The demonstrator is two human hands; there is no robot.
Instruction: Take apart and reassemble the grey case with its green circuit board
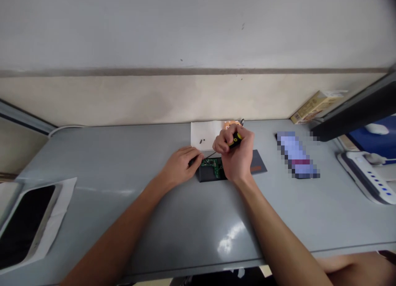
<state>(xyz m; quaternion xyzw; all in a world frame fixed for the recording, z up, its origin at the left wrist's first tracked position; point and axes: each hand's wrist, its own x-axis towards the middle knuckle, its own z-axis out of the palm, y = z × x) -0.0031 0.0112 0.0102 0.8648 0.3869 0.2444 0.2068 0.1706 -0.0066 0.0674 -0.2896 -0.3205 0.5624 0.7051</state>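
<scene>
Grip, right hand: fingers wrapped round the black-and-yellow screwdriver, shaft slanting left toward the left end of a dark casing. Left hand: thumb and fingers closed on that same end, right beside the shaft; tip contact hidden. Casing lies flat around mid-table, just on the near side of a white paper.

Handling, my read: casing is light and stiff, probably smooth plastic, so it could skate on the glossy table if not pinned. Green circuit board is the fragile part; hold by the casing's outer edges, fingers off the board. Screwdriver looks rigid; thick handle is the place to hold it.

Containers: casing is open-faced, board inside, plain dark area at near left. Grey panel shows right of the wrist; can't tell if it's joined to the casing. Small dark bits, likely screws, sit loose on the paper. Box at far right, contents not visible. Phone and power strip also on the right.
</scene>
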